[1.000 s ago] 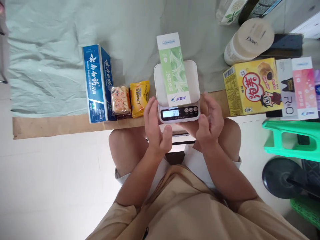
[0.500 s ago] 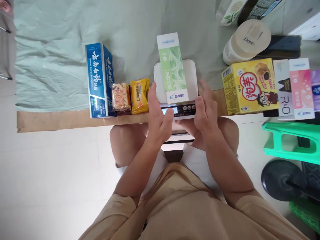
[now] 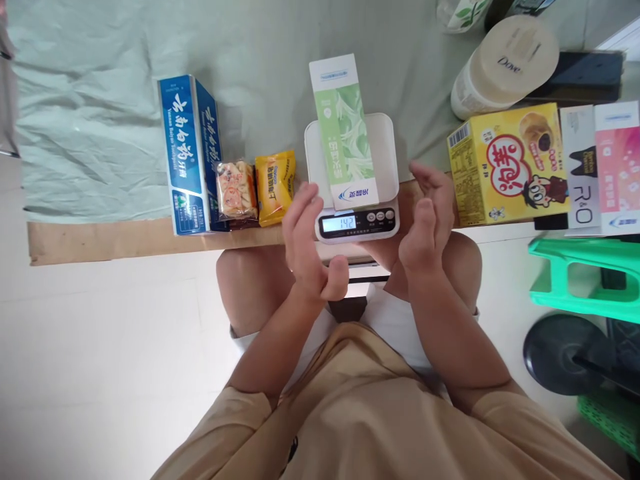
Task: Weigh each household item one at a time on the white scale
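green-white carton (image 3: 346, 133) flat on scale (image 3: 387, 143) | left hand (image 3: 306, 241), right hand (image 3: 429, 228): grips spread, empty

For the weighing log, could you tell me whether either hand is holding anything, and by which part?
Nothing is held: the left hand and right hand are open either side of the scale, where the green box lies.

scale (image 3: 351, 175) display reads 142; jar lid (image 3: 520, 43) says dove.

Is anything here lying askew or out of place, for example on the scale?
The green box is longer than the scale, so its far end overhangs the platform, slightly tilted. Both hands are open beside the scale, holding nothing. Nothing looks spilled or damaged.
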The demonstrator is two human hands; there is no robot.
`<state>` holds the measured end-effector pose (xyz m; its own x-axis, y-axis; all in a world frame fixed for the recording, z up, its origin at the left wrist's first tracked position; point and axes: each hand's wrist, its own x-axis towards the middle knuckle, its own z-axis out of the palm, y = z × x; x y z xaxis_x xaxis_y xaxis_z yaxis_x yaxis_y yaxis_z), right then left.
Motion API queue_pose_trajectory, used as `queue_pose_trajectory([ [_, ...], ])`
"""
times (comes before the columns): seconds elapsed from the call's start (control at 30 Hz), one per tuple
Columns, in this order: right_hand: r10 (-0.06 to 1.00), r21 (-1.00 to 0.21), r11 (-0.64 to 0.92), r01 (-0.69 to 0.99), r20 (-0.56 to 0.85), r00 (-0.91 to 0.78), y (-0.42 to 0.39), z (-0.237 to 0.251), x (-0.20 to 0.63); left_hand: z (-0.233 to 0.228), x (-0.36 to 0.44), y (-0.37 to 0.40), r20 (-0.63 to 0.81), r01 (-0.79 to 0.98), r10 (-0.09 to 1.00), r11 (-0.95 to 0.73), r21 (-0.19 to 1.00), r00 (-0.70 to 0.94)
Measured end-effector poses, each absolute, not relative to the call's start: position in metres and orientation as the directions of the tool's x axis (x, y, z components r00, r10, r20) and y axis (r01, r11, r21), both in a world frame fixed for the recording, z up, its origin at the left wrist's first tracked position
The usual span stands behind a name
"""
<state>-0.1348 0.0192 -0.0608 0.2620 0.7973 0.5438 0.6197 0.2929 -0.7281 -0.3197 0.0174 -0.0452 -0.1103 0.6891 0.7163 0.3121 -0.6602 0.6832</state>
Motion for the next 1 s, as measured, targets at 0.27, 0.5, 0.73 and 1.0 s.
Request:
queue_pose_trajectory([
  [0.27,0.756,-0.724,0.386,0.572,0.603,0.253,0.012,-0.059,-0.137,-0.026,-0.329,0.013,0.704,0.342,0.676,-0.623,0.703,-0.216],
  [0.5,0.742,-0.555,0.417,0.720,0.665,0.083,0.011,-0.032,-0.160,-0.045,-0.324,0.021,0.601,0.316,0.799,-0.562,0.765,-0.035],
  [0.73,0.907,-0.606,0.266,0.750,0.421,0.018,-0.003,-0.024,-0.188,-0.036,-0.309,0.008,0.471,0.295,0.872,-0.489,0.821,0.133],
  [1.0,0.772,-0.503,0.413,0.759,0.636,0.002,-0.014,-0.019,-0.210,-0.012,-0.326,-0.014,0.521,0.214,0.839,-0.544,0.811,0.158],
])
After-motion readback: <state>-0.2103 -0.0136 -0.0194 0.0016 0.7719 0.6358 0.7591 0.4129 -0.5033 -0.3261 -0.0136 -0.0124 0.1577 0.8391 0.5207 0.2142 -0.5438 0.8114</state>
